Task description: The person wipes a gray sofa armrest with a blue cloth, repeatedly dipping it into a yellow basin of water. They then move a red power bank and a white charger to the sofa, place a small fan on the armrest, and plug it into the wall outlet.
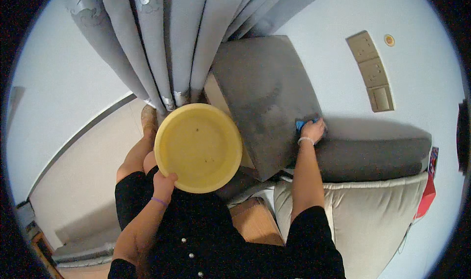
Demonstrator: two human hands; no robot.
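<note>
My left hand (pixel 164 185) grips the near rim of a round yellow plastic basin (pixel 198 148), held in front of my lap. A few small dark specks show on the basin's floor. Out to the right, my right hand (pixel 313 130) clutches a blue cloth (pixel 301 124). Both hand and cloth press on the edge of a dark grey sofa armrest (pixel 265 84), close to the white wall. Damp-looking darker patches mark the armrest's upper surface. Part of the cloth is hidden under my fingers.
Grey curtains (pixel 180 39) hang at the far side, next to the armrest. The sofa backrest (pixel 371 159) runs along the wall, with a beige cushion (pixel 368 209) before it. A wooden surface (pixel 255 220) lies near my lap. Wall sockets (pixel 371 71) sit at the right.
</note>
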